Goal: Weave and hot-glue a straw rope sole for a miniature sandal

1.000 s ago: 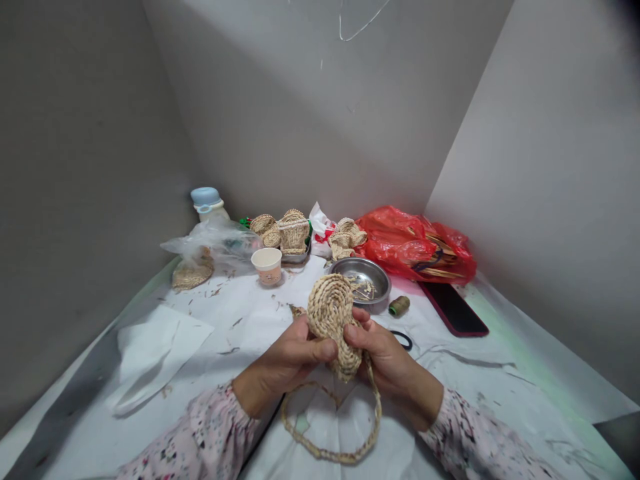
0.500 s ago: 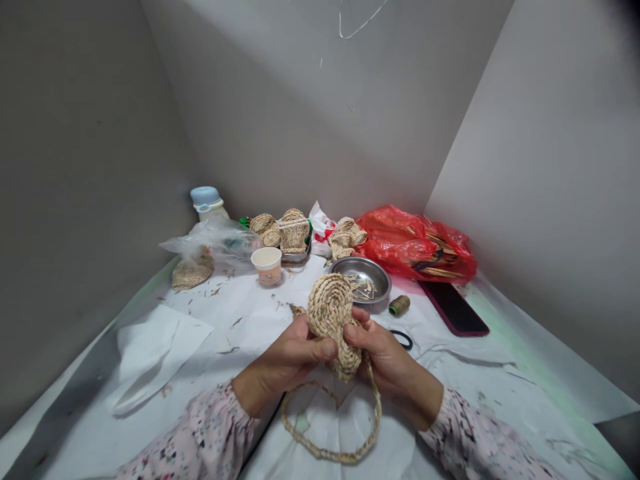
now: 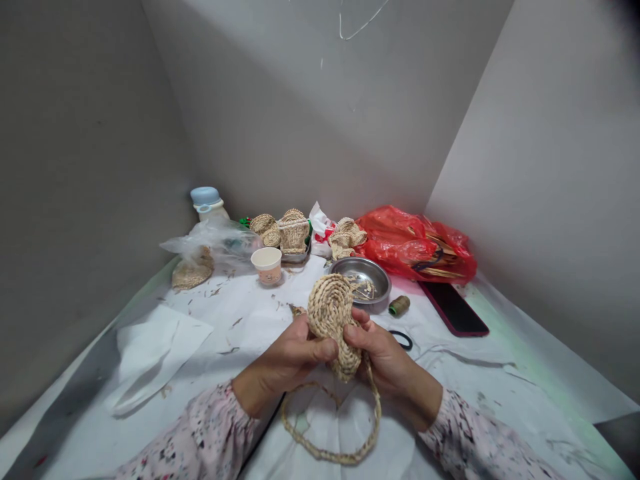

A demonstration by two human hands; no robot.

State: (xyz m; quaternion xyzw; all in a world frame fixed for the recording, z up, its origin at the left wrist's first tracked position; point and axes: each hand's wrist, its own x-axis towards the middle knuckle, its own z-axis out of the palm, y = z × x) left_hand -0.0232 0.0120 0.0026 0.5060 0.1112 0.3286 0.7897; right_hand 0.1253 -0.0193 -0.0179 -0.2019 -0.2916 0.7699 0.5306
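Okay so, both my hands are full with one woven straw piece (image 3: pixel 331 307), held up over the near middle of the bench (image 3: pixel 220 367). My left hand (image 3: pixel 295 353) is closed in a pinch on its left edge, thumb across the front, and my right hand (image 3: pixel 383 350) is pinching the right side. Can't really tell what the fingers behind it are doing. A plaited cord (image 3: pixel 345 459) drops beside my right hand and curves into a loose loop near me.

Tbh that loop is what I'd worry about: if a wrist or sleeve catches it, the tug could pull the coils out of line. Easing either thumb too much might also let the rows spread, if they aren't fixed yet, and squeezing too hard could warp the rounded top. The metal bowl (image 3: pixel 385 287) is just beyond the piece, so a careless push to the far side could knock it. The thread spool (image 3: pixel 399 306) sits to its right and looks like it'd roll if nudged.
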